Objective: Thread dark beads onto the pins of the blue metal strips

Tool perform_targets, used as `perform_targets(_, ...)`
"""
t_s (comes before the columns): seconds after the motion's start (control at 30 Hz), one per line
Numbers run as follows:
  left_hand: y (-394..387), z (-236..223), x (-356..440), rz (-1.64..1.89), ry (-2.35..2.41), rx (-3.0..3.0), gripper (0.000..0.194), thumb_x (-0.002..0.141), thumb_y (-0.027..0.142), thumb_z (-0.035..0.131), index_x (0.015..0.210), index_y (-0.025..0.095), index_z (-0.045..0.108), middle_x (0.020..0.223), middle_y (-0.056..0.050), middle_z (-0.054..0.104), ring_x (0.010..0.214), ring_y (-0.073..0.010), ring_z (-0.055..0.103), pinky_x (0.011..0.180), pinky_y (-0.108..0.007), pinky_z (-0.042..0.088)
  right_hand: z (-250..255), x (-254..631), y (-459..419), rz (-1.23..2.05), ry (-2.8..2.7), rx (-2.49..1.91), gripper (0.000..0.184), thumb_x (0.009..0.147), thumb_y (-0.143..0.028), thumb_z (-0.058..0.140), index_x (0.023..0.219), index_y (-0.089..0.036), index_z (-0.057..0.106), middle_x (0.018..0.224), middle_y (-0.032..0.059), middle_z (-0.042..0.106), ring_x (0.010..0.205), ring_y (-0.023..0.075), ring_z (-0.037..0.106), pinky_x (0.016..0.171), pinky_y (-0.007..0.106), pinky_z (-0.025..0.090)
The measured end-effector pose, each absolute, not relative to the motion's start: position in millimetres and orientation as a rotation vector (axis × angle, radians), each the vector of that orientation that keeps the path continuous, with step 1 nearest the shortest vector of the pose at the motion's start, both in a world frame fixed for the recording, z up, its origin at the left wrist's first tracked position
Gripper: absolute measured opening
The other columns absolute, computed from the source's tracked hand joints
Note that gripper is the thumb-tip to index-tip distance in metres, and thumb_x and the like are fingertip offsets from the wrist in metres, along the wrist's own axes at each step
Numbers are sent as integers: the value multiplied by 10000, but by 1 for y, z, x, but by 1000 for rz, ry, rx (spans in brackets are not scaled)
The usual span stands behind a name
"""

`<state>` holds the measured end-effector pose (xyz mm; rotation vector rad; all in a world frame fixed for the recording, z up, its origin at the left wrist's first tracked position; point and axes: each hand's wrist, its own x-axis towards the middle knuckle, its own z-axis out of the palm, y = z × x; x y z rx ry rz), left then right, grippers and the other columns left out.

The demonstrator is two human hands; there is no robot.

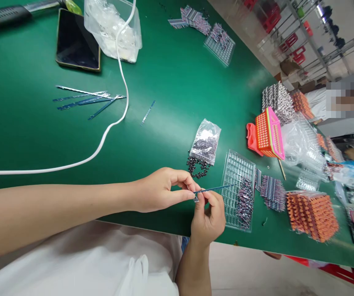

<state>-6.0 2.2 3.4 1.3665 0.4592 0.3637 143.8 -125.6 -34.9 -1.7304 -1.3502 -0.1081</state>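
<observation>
My left hand (167,191) pinches the near end of a thin blue strip (216,188) between thumb and fingertips. Against it, my right hand (209,213) is closed, its thumb and forefinger on the same end of the strip. A small clear piece shows between the fingertips; its kind I cannot make out. The strip's free end points right, over a clear compartment tray (231,205) holding many small dark-and-pink pieces (245,203). Just beyond my hands lies a clear plastic bag (206,142) of small dark beads, with loose beads (197,167) spilled at its mouth.
More blue strips (87,100) lie at the left, near a white cable (104,137). Farther back are a phone (78,41) and a plastic tub (136,31). To the right stand an orange basket (263,133) and stacked orange pieces (313,213). A co-worker sits beyond.
</observation>
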Motion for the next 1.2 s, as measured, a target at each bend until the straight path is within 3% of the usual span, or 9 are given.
perform_targets(0.73, 2, -1, -6, 354, 438, 1406, 152, 913, 306, 618, 958, 174, 678, 1106, -61, 753, 1046, -211, 692, 927, -350, 530, -35, 142, -126, -159, -1332, -1715, 75, 897, -158, 666, 954, -206, 659, 838, 25, 663, 750, 142, 645, 659, 285, 537)
perform_targets(1.2, 0, -1, -6, 378, 450, 1413, 134, 913, 288, 617, 929, 168, 673, 1076, -56, 754, 1035, -205, 695, 924, -349, 527, -36, 143, -125, -182, -1395, -1688, 184, 878, -98, 670, 1018, -216, 654, 870, 27, 675, 778, 139, 640, 656, 280, 540)
